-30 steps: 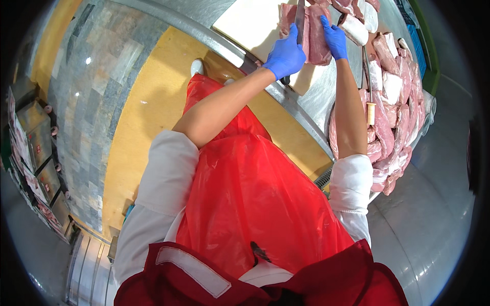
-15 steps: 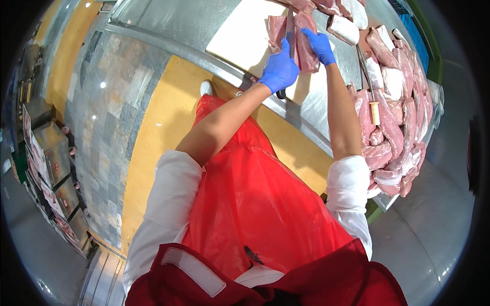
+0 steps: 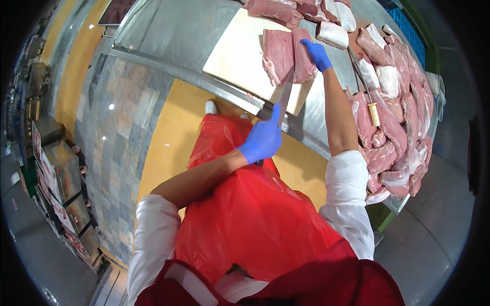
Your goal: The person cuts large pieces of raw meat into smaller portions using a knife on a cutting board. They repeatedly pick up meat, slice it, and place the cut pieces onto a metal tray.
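My left hand [image 3: 261, 138], in a blue glove, is closed around a knife, its index finger stretched along the blade's spine. The long knife blade [image 3: 286, 99] points away from me, its tip at the near end of the seam between two lobes of raw meat. The wide left lobe of meat [image 3: 278, 57] lies on a white cutting board [image 3: 229, 53]. Beside it is the narrower right lobe of meat [image 3: 304, 64], whose right edge my gloved right hand [image 3: 317, 55] grips. Whether the lobes are still joined I cannot tell.
Several meat pieces [image 3: 273, 11] lie at the board's far edge. A large pile of meat [image 3: 393, 117] covers the table's right end, with a pale-handled sharpening steel [image 3: 373, 113] on it. The metal table's near edge [image 3: 178, 64] runs in front of me.
My left hand has drawn the knife back toward me, out from over the meat. My right hand stays at the meat's right edge. The two lobes now lie flatter and side by side.
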`<state>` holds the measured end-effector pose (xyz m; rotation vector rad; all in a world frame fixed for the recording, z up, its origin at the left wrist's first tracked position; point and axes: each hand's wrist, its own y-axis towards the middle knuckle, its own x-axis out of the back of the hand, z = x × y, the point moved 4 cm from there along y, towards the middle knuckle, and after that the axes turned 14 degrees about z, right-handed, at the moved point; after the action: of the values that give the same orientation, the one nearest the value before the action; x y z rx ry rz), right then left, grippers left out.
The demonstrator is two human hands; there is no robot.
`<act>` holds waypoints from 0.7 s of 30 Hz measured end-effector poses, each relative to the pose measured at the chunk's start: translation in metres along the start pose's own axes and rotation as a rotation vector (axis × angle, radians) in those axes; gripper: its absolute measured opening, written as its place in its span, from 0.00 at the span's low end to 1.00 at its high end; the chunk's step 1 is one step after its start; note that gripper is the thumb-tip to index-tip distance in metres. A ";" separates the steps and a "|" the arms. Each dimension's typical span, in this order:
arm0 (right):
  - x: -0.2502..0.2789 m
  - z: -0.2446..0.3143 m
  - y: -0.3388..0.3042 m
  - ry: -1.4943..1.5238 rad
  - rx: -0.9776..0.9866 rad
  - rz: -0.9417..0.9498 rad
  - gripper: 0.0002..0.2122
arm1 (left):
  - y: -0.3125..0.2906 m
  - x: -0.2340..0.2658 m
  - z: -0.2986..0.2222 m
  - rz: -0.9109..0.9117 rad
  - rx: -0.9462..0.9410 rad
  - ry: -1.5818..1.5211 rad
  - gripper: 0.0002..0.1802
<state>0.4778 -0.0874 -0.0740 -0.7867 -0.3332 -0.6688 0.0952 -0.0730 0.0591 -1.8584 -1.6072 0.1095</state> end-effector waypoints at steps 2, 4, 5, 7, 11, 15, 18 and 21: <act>-0.001 -0.002 0.001 0.008 -0.016 0.070 0.38 | -0.019 0.010 -0.001 0.032 0.030 -0.027 0.42; 0.000 -0.010 0.002 0.082 -0.006 0.043 0.38 | -0.029 0.024 -0.005 0.047 0.055 -0.036 0.41; 0.000 -0.015 0.003 0.121 -0.002 0.032 0.37 | -0.024 0.032 -0.005 -0.069 -0.008 0.011 0.40; -0.001 -0.025 0.007 0.159 0.018 0.029 0.35 | 0.001 0.052 0.000 -0.289 -0.136 0.099 0.38; -0.003 -0.041 0.006 0.242 0.023 -0.032 0.34 | 0.058 0.092 -0.022 -0.204 0.025 0.057 0.38; -0.010 -0.034 0.007 0.282 0.076 -0.059 0.33 | 0.087 0.060 -0.004 -0.315 -0.058 0.174 0.40; -0.011 -0.032 0.007 0.230 0.073 -0.015 0.34 | 0.064 0.007 0.008 -0.245 -0.106 0.168 0.43; 0.002 -0.025 0.009 0.021 0.002 0.058 0.35 | 0.002 -0.001 -0.015 0.095 0.040 0.037 0.44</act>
<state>0.4859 -0.1020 -0.0949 -0.7841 -0.2914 -0.6217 0.1036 -0.0801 0.0698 -1.8954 -1.4815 0.1461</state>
